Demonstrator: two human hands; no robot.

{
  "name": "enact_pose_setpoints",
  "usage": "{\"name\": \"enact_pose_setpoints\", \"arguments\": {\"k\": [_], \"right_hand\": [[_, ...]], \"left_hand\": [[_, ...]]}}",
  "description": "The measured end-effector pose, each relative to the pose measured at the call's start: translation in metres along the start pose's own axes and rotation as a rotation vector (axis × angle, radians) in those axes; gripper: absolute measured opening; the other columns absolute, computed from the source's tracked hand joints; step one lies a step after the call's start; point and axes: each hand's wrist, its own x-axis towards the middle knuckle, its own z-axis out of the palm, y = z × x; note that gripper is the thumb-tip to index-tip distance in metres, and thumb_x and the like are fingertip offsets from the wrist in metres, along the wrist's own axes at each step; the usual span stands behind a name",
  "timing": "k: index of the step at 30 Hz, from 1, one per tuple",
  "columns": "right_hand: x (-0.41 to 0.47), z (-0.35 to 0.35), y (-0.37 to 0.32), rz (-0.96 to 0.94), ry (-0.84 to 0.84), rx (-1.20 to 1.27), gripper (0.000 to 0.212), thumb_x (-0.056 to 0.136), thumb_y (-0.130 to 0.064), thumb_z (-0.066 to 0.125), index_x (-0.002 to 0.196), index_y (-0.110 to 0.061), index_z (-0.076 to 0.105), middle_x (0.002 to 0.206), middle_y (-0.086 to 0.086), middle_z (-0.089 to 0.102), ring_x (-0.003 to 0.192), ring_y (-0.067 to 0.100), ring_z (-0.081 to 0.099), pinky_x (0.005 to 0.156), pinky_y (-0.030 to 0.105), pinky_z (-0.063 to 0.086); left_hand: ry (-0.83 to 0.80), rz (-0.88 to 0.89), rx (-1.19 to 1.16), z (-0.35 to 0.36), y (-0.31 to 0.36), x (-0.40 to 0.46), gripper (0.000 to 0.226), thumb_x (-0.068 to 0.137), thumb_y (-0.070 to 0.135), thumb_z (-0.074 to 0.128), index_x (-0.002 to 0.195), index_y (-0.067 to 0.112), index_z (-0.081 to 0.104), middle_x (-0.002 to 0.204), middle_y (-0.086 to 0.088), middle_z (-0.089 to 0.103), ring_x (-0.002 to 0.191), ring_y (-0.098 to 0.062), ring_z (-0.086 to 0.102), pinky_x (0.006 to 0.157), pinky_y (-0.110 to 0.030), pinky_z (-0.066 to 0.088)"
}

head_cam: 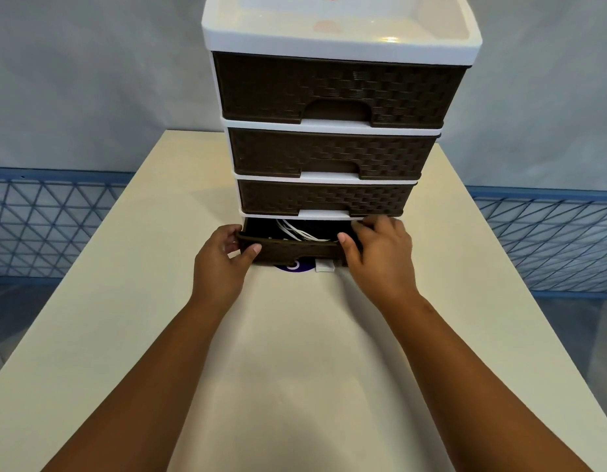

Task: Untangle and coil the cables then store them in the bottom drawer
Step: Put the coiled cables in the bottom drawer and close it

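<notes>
Left hand (223, 257) and right hand (377, 247) grip one part-open bottom drawer (295, 248); between them, white cables (295, 231), perhaps two.

Cables (300, 231) in bottom drawer (295, 250) on table (295, 335)

Looking forward and down from head height, close over the near end of the table (125, 301), facing the drawer unit (329, 97) standing centred at the far end, both forearms reaching in from below.
</notes>
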Motion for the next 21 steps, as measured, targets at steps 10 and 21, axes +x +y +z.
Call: {"name": "enact_pose_setpoints", "arguments": {"k": [10, 21], "right_hand": [[-0.012, 0.000, 0.062, 0.423, -0.132, 0.452, 0.091, 0.082, -0.048, 0.071, 0.153, -0.018, 0.022, 0.157, 0.002, 0.030, 0.143, 0.021, 0.032, 0.112, 0.035, 0.030], [0.023, -0.007, 0.065, 0.366, -0.273, 0.661, 0.070, 0.087, -0.028, 0.071, 0.146, -0.027, 0.033, 0.146, -0.004, 0.047, 0.134, 0.019, 0.044, 0.104, 0.032, 0.037]], "left_hand": [[0.064, -0.030, -0.169, 0.000, -0.007, 0.001, 0.033, 0.085, 0.016, 0.073, 0.117, 0.014, 0.065, 0.105, 0.002, 0.068, 0.095, -0.011, 0.065, 0.087, -0.019, 0.050], [-0.087, -0.060, -0.096, 0.006, -0.003, 0.027, 0.060, 0.092, 0.027, 0.064, 0.146, 0.022, 0.040, 0.143, 0.002, 0.051, 0.129, -0.016, 0.050, 0.100, -0.033, 0.046]]}}
